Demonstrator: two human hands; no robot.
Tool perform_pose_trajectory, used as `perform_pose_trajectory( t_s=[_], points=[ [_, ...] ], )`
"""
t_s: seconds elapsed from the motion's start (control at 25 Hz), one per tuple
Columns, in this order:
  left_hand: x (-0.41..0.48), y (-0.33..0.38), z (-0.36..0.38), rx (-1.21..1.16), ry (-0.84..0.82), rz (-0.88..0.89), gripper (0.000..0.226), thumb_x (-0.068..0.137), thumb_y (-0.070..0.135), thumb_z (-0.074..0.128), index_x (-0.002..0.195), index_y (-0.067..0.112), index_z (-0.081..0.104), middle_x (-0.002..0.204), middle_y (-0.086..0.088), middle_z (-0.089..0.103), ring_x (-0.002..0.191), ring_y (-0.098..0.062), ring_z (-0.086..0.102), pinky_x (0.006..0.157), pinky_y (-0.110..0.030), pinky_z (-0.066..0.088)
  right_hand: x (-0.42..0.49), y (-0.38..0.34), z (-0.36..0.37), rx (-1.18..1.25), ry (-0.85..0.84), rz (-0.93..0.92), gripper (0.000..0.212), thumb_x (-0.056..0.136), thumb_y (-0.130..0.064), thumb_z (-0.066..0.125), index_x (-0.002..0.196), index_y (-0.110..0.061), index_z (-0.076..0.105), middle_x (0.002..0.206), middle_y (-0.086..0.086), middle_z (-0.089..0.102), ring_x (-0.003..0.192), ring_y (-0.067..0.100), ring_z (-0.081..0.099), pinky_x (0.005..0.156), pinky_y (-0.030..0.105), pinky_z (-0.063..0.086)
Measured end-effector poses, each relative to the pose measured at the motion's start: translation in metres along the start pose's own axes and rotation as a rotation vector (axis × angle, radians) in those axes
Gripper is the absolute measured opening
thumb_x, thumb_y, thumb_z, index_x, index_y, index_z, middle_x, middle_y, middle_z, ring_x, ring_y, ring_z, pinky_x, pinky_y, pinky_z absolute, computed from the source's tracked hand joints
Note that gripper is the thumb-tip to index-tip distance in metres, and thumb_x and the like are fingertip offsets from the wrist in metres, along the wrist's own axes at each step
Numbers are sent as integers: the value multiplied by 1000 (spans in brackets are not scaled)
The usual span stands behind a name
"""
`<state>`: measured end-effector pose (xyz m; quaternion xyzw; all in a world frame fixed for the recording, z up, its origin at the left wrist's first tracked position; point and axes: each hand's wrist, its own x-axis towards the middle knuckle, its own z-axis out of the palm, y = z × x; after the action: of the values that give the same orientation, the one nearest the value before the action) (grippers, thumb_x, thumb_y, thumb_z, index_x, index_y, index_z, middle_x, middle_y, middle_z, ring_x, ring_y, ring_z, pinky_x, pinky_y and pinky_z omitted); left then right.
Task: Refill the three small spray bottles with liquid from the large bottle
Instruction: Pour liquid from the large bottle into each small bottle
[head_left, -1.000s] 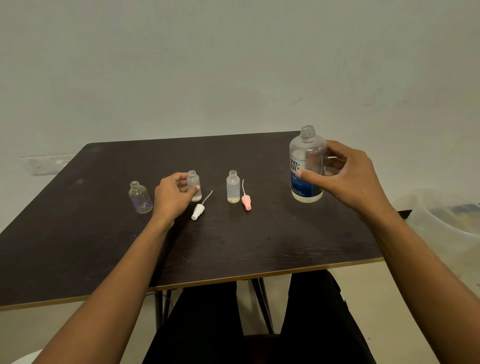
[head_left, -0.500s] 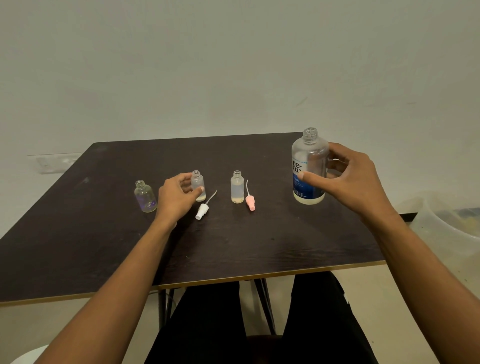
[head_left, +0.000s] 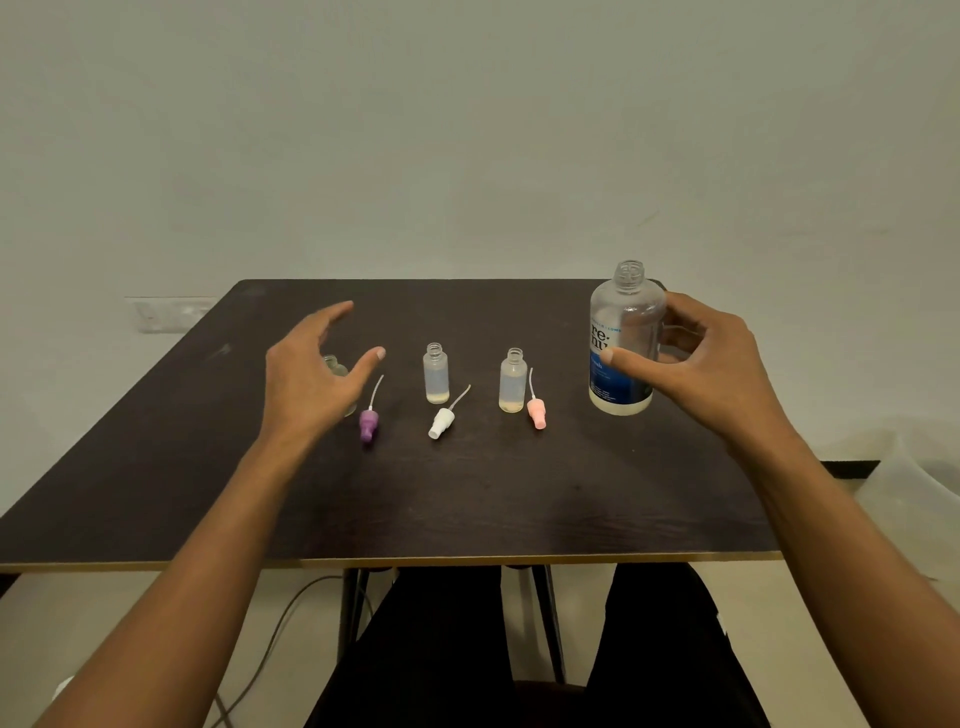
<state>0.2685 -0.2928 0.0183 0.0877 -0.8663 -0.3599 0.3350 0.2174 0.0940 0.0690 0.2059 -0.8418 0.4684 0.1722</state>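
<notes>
Compared with half a second earlier, the left hand (head_left: 311, 374) has released the middle small bottle (head_left: 435, 373) and shifted to the left, and the purple spray head (head_left: 369, 423), not seen before, now shows on the surface (head_left: 467, 493). The left forearm reaches forward over the near edge. The hand is spread wide, fingers straight and thumb splayed, and holds nothing. It covers most of the left small bottle (head_left: 336, 367); whether it touches that bottle cannot be told. The right forearm reaches in from the right, and the right hand (head_left: 701, 364) is wrapped round the large bottle (head_left: 626, 345), thumb on the blue label and fingers curled behind the clear wall. This bottle stands upright and uncapped near the far right corner, as before. The three small bottles stand uncapped in a row across the middle of the surface. The middle one and the right small bottle (head_left: 513, 381) each hold a little yellowish liquid at the base. The white spray head (head_left: 441, 422) lies just in front of the middle bottle, and the pink spray head (head_left: 536, 412) lies beside the right one.
</notes>
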Motion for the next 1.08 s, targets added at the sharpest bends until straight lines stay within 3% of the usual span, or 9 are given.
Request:
perform_pose_trajectory(
  t_s=[0.2,0.52,0.68,0.8,0.96,1.08],
  points=[
    [-5,-32,-5,55,-86,-195,81,79,42,88,148,18,54,145,-4,63,130,-19,61,111,-36,48,3,-6,11,-8,-22,-6,71,75,-48,88,140,-32,63,125,-17,68,111,3,65,85,7,44],
    [-8,-46,0,18,-59,-299,62,77,32,91,132,16,68,119,-2,75,107,-13,71,99,-30,54,3,-2,12,-19,-38,-1,72,76,-47,88,141,-30,62,129,-12,69,114,7,65,87,11,46],
    [-9,-46,0,-4,-18,-310,50,80,22,90,126,13,72,110,-2,77,95,-9,71,97,-30,57,3,-2,14,-27,-47,8,72,76,-47,87,141,-32,61,126,-18,66,110,2,63,83,5,42],
    [-6,-42,-4,-18,12,-298,48,81,23,89,125,14,72,110,-2,78,95,-7,72,88,-19,54,4,-4,13,-28,-49,6,72,75,-48,87,140,-33,62,122,-21,66,105,-6,63,78,1,44],
    [2,-20,-14,-101,49,-210,48,83,25,88,127,20,71,111,7,76,97,0,71,87,-15,53,7,-5,12,-26,-42,-15,71,77,-45,88,141,-30,62,125,-15,69,111,5,65,87,11,45],
    [13,9,-15,-179,53,-119,42,85,26,85,124,26,71,111,13,75,99,2,72,92,-19,56,10,-8,13,-16,-38,-17,66,76,-45,88,136,-34,63,119,-21,68,108,1,66,86,10,45]
  ],
)
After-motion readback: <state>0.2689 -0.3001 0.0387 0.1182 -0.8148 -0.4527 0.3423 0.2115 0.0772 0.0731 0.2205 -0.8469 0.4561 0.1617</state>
